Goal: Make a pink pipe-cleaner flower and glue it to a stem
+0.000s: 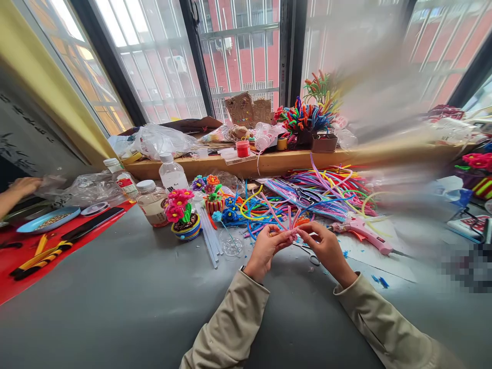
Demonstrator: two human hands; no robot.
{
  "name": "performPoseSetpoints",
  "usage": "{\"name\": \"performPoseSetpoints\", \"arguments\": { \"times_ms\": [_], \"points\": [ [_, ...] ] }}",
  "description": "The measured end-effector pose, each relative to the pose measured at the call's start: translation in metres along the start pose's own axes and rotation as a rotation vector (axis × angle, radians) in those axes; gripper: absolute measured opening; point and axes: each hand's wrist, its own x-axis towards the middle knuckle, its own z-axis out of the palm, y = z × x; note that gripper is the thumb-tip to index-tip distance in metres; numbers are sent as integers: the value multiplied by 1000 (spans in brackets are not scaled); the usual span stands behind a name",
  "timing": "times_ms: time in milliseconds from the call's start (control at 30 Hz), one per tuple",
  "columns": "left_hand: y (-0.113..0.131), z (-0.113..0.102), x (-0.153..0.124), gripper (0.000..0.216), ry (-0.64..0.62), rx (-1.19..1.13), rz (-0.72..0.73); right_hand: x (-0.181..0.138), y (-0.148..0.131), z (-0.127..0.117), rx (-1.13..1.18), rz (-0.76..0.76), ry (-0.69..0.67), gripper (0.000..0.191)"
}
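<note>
Both my hands meet over the middle of the grey table, fingers closed on a small bundle of pink pipe cleaners (291, 217). My left hand (268, 246) pinches it from the left, thumb and forefinger pressed together. From the right, my right hand (325, 249) pinches the same bundle near its base. Several pink stems fan up and away from the fingertips. Scissors (312, 256) lie under and just beyond my right hand. A pink glue gun (369, 234) rests to the right on white paper.
Loose coloured pipe cleaners (330, 187) pile up behind my hands. To the left stand a clear cup (231, 245), glue sticks (209, 238), a pot of pink fuzzy flowers (186, 227) and bottles (152, 204). Another person's hand (25, 187) is at the far left, near a blue tray (49, 220).
</note>
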Motion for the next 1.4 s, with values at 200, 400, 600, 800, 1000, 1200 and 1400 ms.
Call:
{"name": "performPoseSetpoints", "arguments": {
  "times_ms": [200,400,600,800,1000,1200,1400],
  "points": [
    [3,1,0,37,14,26,-20,0,2,-2,-106,-109,-16,14],
    [8,0,3,34,-13,33,-86,-3,7,-6,-330,-352,33,26],
    [9,-2,2,25,-111,-6,-174,-5,8,-8,-457,-557,91,30],
    [10,-1,1,25,-104,3,-220,-6,4,-11,-506,-619,113,25],
    [6,-2,0,29,-82,45,-112,-5,4,-12,-557,-604,96,17],
    [-2,2,5,36,4,184,163,-5,7,-3,-477,-439,174,11],
    [-6,5,3,25,43,460,464,-3,2,3,-302,-195,157,9]
  ]
}}
